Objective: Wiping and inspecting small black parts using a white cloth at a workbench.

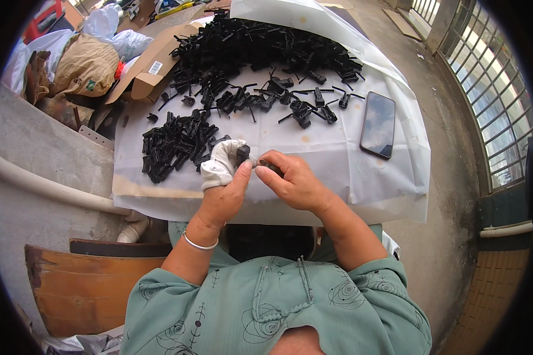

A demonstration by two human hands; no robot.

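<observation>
My left hand (225,171) has a white cloth glove over its fingers, with the thumb bare. It is closed on a small black plastic part (243,152). Right beside it, my right hand (296,182) pinches a short, dark, slim object (272,167) between thumb and fingers; most of it is hidden, so its kind is unclear. The two thumbs nearly meet over the table's near side. Left of the gloved hand lies a pile of slim black plastic parts (175,142). Farther off, black parts with thin rods sticking out (266,50) form a large heap.
Whitish plastic sheeting (331,171) covers the table. A smartphone (378,124) lies on its right side. An opened cardboard box (145,77) stands at the left edge, near stuffed bags (89,62). Loose black parts (305,109) are scattered before the heap. Window bars (485,83) line the right.
</observation>
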